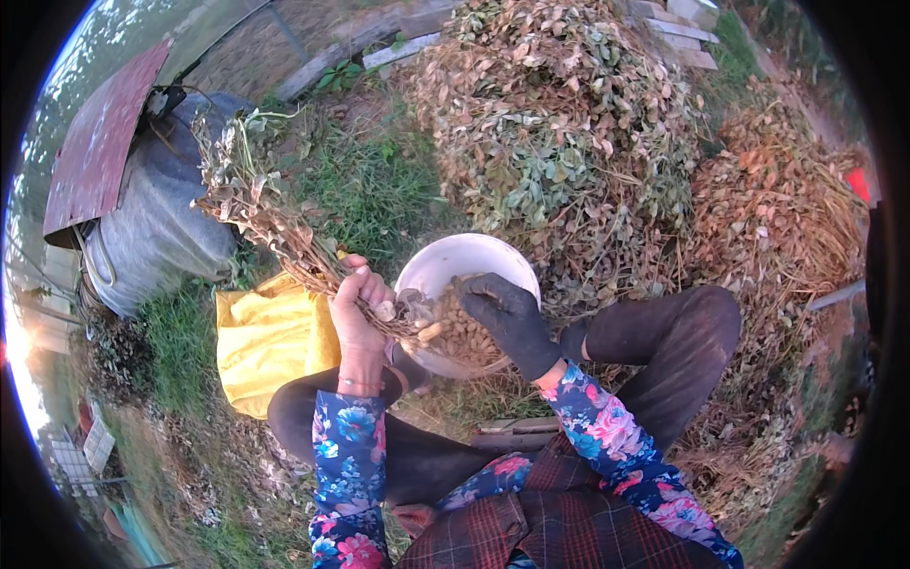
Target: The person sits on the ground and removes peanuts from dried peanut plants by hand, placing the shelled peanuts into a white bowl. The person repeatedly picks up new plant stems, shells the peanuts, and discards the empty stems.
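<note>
My bare left hand [361, 302] is closed around a bundle of dried peanut plants [274, 220], whose leafy tops point up and left. The root end hangs over the near left part of a white bucket [462, 249], with a few pods on it. Inside the bucket lie many unshelled peanuts [466, 334]. My right hand [503, 313], in a dark glove, is over the right side of the bucket, fingers curled towards the pods. Whether its fingertips hold anything cannot be told. The bucket stands between my bent legs.
A yellow sack [277, 341] lies left of the bucket. Beyond the bucket rises a large heap of dried plants [561, 135], with another heap [775, 213] at the right. A grey covered mound [170, 206] with a red metal sheet [106, 142] stands at the left. Short wood pieces [515, 434] lie near me.
</note>
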### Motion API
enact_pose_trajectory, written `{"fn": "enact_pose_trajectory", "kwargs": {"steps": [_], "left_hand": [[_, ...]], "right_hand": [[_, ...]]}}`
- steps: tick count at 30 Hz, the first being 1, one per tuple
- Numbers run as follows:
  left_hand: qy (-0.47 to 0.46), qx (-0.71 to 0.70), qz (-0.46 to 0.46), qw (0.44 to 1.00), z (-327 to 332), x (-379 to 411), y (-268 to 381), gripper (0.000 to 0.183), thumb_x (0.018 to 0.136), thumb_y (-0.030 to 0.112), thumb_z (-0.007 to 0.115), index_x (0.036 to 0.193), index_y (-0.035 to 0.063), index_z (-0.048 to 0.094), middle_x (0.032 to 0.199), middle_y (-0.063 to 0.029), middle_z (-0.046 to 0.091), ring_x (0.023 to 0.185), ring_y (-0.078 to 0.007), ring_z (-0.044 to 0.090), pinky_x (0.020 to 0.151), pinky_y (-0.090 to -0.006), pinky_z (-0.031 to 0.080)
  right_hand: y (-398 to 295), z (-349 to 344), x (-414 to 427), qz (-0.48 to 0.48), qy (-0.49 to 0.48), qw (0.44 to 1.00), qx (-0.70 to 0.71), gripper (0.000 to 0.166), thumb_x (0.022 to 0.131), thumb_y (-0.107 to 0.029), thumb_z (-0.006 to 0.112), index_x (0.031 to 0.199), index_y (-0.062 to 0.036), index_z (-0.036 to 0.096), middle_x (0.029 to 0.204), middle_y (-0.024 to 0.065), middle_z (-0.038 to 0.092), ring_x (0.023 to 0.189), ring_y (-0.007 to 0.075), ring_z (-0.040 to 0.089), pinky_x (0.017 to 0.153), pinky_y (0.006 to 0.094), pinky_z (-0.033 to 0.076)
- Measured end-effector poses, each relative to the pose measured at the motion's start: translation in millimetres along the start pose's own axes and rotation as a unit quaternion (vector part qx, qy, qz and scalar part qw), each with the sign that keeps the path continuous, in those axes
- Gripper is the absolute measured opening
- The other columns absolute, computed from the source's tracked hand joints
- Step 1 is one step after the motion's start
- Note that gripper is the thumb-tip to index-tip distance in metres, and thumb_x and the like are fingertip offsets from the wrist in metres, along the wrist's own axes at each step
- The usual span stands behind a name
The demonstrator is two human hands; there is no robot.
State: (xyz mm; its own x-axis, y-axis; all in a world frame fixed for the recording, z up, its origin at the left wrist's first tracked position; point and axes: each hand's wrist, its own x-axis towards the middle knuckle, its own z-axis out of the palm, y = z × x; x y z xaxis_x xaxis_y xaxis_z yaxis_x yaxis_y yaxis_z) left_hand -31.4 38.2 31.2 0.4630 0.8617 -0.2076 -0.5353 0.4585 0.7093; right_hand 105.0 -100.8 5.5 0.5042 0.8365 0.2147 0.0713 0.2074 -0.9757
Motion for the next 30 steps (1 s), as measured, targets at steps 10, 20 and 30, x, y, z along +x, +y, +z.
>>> {"fn": "enact_pose_trajectory", "kwargs": {"steps": [10, 20, 30], "left_hand": [[-0.091, 0.067, -0.034, 0.993, 14.5, -12.1, -4.0, 0.016, 0.074, 0.008, 0.053, 0.089, 0.0041, 0.048, 0.054, 0.0029, 0.032, 0.043, -0.0079, 0.031, 0.043, -0.0222, 0.03], [-0.077, 0.113, -0.037, 0.99, 17.6, -15.1, -10.4, 0.02, 0.071, 0.008, 0.053, 0.089, 0.0033, 0.047, 0.055, 0.0022, 0.033, 0.044, -0.0087, 0.032, 0.045, -0.0232, 0.031], [-0.079, 0.111, -0.05, 0.989, 17.0, -13.4, -15.0, 0.017, 0.072, 0.008, 0.051, 0.088, 0.004, 0.047, 0.054, 0.0027, 0.032, 0.044, -0.0083, 0.032, 0.046, -0.0235, 0.03]], "right_hand": [[15.5, 16.4, 2.8, -0.059, -0.134, 0.985, -0.089, 0.031, 0.075, -0.021, 0.066, 0.103, -0.0094, 0.06, 0.1, 0.009, 0.059, 0.092, 0.0254, 0.056, 0.081, 0.0349, 0.044], [7.5, 3.1, 10.7, -0.101, 0.031, 0.991, -0.088, 0.013, 0.074, -0.005, 0.063, 0.085, -0.0026, 0.058, 0.086, 0.0102, 0.057, 0.083, 0.0276, 0.054, 0.071, 0.0359, 0.045], [11.3, 3.3, -4.3, -0.197, -0.103, 0.951, -0.213, 0.021, 0.074, -0.009, 0.062, 0.095, -0.0086, 0.06, 0.087, 0.007, 0.056, 0.086, 0.0273, 0.056, 0.073, 0.0351, 0.045]]}}
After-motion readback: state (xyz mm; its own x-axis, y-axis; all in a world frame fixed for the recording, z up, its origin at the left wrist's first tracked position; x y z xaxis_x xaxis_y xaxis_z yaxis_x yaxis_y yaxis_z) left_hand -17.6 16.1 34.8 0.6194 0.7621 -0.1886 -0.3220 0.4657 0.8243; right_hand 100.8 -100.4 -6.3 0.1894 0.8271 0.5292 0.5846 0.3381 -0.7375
